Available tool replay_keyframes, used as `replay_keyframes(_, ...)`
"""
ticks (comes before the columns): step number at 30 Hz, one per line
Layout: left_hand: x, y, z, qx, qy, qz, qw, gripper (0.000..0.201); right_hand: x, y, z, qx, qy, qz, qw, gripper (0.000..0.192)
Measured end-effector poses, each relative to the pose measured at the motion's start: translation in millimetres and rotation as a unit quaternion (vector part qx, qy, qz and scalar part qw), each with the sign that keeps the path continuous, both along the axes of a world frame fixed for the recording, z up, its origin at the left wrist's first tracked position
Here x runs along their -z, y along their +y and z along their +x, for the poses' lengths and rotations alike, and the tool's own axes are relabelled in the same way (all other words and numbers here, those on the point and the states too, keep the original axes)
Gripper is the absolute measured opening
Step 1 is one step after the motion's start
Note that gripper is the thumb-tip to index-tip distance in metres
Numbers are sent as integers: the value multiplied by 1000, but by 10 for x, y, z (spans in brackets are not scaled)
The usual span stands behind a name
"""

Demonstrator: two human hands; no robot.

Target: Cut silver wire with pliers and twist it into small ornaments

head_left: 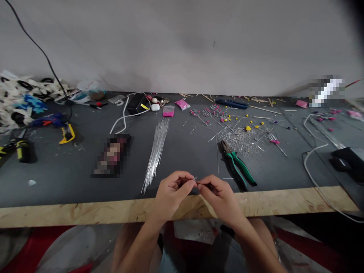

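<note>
**Fingertips meet over a scrap of wire at the desk's front edge**

Pinched between left hand [170, 189] and right hand [218, 195]: a small wire piece [195, 178] with a tiny loop, held just above the desk [85, 170] at its front edge, both hands closed narrow on it, likely for fine control. Within easy reach: green-handled pliers [237, 163] right of centre, a bundle of straight wires [156, 151] at mid-desk, cut wire offcuts [244, 138] and pink beads toward the back edge.
</note>
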State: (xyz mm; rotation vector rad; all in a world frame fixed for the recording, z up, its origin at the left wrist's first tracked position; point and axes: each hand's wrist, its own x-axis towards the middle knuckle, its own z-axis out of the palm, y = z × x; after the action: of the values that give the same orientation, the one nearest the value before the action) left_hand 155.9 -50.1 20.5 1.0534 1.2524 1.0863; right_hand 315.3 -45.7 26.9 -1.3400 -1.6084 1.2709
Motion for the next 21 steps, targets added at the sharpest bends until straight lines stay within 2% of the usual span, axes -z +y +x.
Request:
replay_keyframes(6, 5, -3, -26, 4, 49, 21, 999, 16, -19, -4, 1, -4, -8, 7, 1000, 13)
replay_keyframes(16, 10, 3, -24, 13, 32, 57, 998, 13, -43, -7, 6, -5, -16, 21, 1000, 12)
replay_keyframes(21, -53, 7, -9, 23, 45, 56, 997, 13, -58, -4, 4, -9, -13, 19, 1000, 12)
